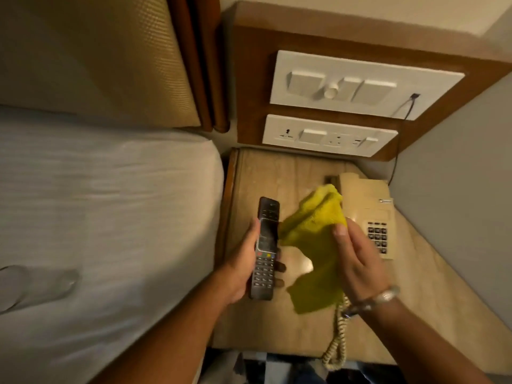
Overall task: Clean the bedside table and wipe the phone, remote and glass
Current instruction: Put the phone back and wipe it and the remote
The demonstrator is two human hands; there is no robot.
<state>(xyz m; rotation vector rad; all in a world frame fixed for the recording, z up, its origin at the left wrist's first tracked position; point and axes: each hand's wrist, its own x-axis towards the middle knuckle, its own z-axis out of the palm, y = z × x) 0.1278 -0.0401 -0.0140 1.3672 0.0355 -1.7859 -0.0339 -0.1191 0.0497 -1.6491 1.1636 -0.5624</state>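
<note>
My left hand (243, 270) holds a long black remote (265, 245) upright above the bedside table (257, 176), buttons facing me. My right hand (357, 261) grips a yellow cloth (313, 234) that hangs loosely just right of the remote, with its left edge near the remote's side. A beige phone (368, 209) with a dark keypad sits at the table's right, partly behind the cloth and my right hand. Its coiled cord (339, 336) runs down over the table's front edge. A clear glass (33, 286) lies on its side on the bed at the far left.
The bed (110, 217) with white sheet borders the table's left; a padded headboard (97, 59) rises behind it. A wooden wall panel carries two white switch plates (346, 84) above the table. A grey wall (457, 189) closes the right side.
</note>
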